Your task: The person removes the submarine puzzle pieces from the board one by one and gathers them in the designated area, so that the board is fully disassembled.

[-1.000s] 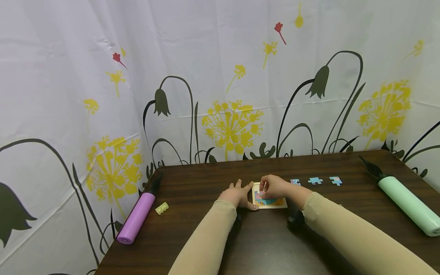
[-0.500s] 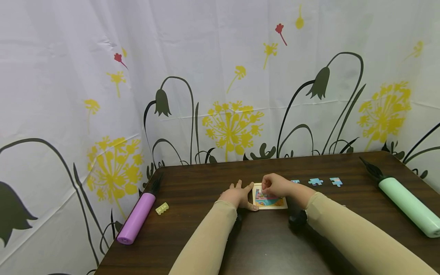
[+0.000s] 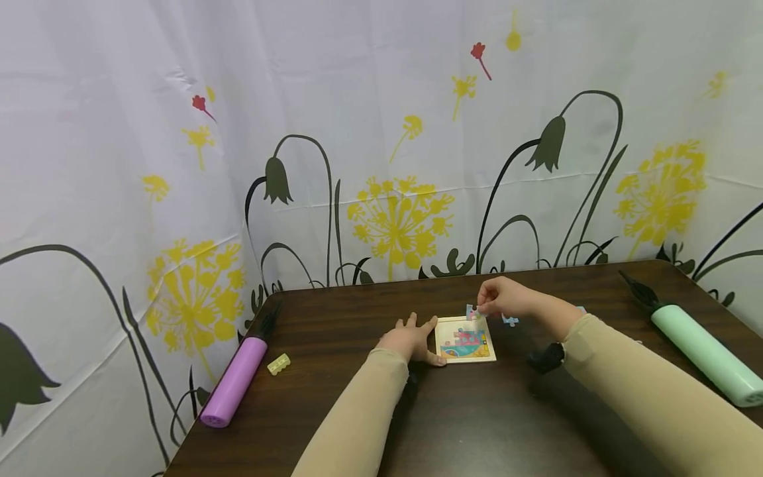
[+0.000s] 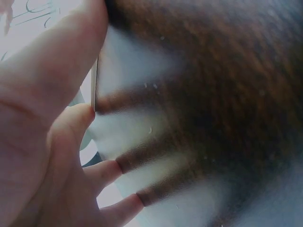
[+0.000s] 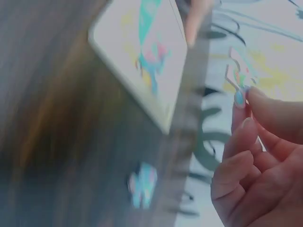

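In the head view a small wooden puzzle tray [image 3: 465,361] lies on the dark table, its picture partly filled in pink, teal and orange. My left hand [image 3: 408,340] rests at its left side with spread fingers; thumb and index fingertip touch the rim. The left wrist view shows this hand [image 4: 66,142] with the tray's edge by its fingertips. Between thumb and index finger my right hand [image 3: 507,298] pinches a jigsaw piece [image 3: 471,312], raised over the tray's far edge. The right wrist view shows that piece [image 5: 239,73] in the air.
A loose blue jigsaw piece [image 3: 510,320] lies right of the tray; another [image 3: 581,309] shows beyond the right forearm. At left are a purple hand pump [image 3: 235,381] and a yellow toy block [image 3: 279,364]. A green pump [image 3: 706,354] lies at right. A patterned curtain [image 3: 369,99] hangs behind.
My right hand has lifted from the tray and moved right and away from me with the jigsaw piece, uncovering the picture. My left hand has stayed at the tray's side.
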Tool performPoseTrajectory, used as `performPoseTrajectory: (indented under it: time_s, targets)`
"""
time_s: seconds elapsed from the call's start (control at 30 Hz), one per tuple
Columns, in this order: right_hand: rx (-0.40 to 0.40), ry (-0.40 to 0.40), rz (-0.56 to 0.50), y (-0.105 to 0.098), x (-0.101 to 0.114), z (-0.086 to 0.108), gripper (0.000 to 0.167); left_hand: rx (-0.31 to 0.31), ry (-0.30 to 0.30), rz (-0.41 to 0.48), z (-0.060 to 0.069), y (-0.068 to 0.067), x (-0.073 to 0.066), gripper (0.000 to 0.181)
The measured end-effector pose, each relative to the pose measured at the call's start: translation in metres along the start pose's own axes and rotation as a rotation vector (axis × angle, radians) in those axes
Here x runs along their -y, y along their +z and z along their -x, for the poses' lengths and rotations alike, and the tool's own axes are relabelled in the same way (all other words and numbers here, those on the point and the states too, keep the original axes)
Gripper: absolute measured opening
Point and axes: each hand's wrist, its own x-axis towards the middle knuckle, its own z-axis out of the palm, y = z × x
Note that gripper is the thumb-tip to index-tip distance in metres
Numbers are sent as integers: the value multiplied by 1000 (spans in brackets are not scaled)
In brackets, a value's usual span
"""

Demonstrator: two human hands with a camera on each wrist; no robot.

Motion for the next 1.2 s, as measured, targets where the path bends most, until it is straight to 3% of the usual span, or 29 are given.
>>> performPoseTrajectory:
  time_s: [0.2, 0.43, 0.73, 1.2]
  targets:
    - [81, 61, 38, -28, -10, 24, 9, -9, 23, 20, 1, 0, 1, 96]
    - [165, 116, 52, -35, -29, 40, 8, -7, 28, 19, -1, 0, 3, 96]
    - [119, 152, 49, -23, -42, 45, 9, -3, 30, 22, 1, -1, 0, 96]
    - [33, 162, 132, -11, -50, 42, 13, 3, 16, 1, 1, -1, 1, 94]
